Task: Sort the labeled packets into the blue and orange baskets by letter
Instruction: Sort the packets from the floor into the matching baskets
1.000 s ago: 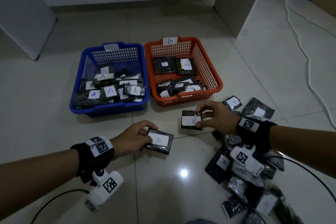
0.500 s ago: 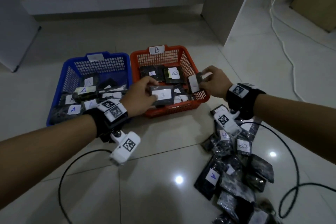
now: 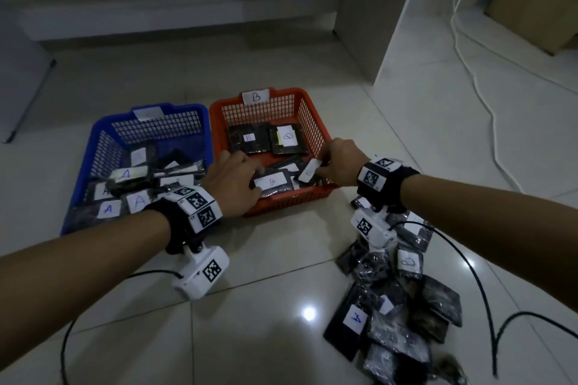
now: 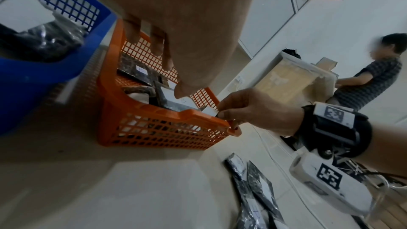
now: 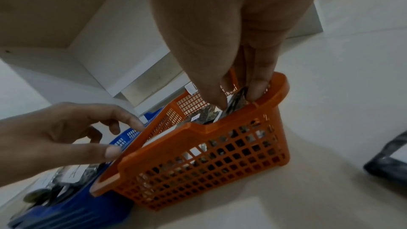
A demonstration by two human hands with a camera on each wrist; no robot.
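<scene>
B packets now inside orange basket (image 3: pixel 316 122), left hand (image 3: pixel 233 186) grip released, right hand (image 3: pixel 339 162) still pinching B packet (image 3: pixel 309 171).

Both hands have carried their B packets from the floor tiles into the orange basket (image 3: pixel 319 131). The left hand (image 3: pixel 233 184) has let go of its packet (image 3: pixel 272 183), which now lies on the pile inside, and hovers over it with fingers loose. The right hand (image 3: pixel 339 162) still pinches its packet (image 3: pixel 309 171), now lowered inside the basket's right wall.
</scene>
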